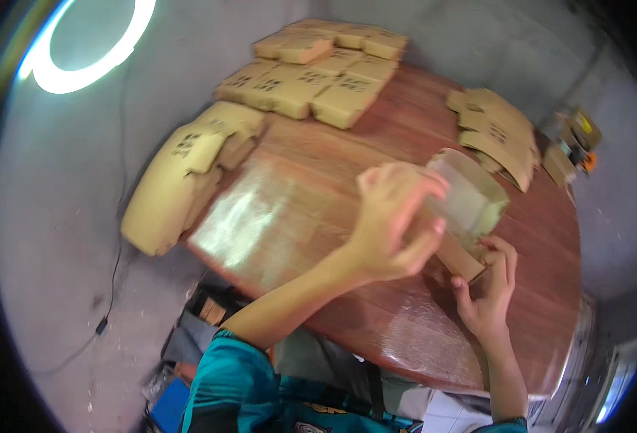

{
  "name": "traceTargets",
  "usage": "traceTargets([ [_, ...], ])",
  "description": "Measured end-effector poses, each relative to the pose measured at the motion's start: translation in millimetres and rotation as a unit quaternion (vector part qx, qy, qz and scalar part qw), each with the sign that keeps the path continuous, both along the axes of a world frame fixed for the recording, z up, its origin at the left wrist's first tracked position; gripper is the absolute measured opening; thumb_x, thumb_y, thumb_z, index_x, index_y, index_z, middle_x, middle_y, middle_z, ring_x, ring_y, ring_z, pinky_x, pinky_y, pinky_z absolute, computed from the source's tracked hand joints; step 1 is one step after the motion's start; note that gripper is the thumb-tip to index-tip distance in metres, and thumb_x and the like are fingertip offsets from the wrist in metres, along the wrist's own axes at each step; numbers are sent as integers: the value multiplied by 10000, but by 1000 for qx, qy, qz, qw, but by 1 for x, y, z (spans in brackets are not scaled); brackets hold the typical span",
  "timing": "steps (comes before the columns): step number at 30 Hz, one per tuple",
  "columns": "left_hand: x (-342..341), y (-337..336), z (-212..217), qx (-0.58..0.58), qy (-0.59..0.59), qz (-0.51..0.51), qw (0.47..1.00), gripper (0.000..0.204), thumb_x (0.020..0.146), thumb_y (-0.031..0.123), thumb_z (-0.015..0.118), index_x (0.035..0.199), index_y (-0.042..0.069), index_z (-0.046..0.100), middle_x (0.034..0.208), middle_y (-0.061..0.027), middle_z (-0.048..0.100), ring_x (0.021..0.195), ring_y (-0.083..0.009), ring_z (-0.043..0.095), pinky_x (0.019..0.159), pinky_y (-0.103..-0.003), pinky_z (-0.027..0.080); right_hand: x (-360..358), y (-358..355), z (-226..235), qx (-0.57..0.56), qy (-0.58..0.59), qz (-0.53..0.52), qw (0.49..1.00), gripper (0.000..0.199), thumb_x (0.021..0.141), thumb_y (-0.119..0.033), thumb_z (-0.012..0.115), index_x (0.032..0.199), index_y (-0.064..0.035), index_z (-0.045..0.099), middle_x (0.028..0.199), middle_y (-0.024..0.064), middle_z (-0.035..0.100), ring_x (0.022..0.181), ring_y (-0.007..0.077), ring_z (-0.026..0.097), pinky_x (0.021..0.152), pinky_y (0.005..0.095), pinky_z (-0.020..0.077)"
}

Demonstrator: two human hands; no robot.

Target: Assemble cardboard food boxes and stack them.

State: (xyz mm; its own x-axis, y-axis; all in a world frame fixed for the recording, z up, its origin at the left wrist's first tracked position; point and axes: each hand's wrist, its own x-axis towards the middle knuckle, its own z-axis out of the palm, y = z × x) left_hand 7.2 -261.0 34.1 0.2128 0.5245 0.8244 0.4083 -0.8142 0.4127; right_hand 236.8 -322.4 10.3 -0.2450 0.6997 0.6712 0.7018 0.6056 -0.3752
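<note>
A small brown cardboard box (468, 191) stands part-folded at the right of the table, its pale inside facing up. My right hand (493, 292) pinches the box's near corner, with the thumb on the outer side and the fingers curled over the edge. Beside the box's left wall is my left hand (394, 224), slightly blurred, its fingers bent and its thumb spread away from them. Nothing shows between them, though the far fingertips overlap the box and whether they touch it is unclear.
Folded boxes (297, 83) sit in rows at the table's far left. Flat cardboard pieces (181, 159) overhang its left edge, and another stack of flat cardboard (499, 133) lies at the far right. Past it is a small open carton (560, 162) with items. A ring light (127, 54) glows upper left.
</note>
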Motion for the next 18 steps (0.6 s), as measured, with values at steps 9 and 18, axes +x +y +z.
traceTargets([
  [9, 6, 8, -1, -207, -69, -244, 945, 694, 814, 171, 783, 1422, 55, 469, 1386, -150, 527, 1303, -269, 505, 1084, -415, 394, 21, 3, 13, -117, 307, 56, 943, 318, 1021, -330, 584, 911, -59, 461, 836, -6, 430, 772, 72, 373, 688, 265, 333],
  [18, 11, 11, -15, -311, -89, -208, 923, 537, 816, 68, 840, 1218, 18, 489, 1216, -73, 572, 1168, -180, 583, 1054, -349, 481, 27, 8, 11, -154, 317, 35, 935, 607, 828, -292, 852, 1176, -23, 432, 1060, 101, 541, 1051, 216, 571, 944, 386, 468],
])
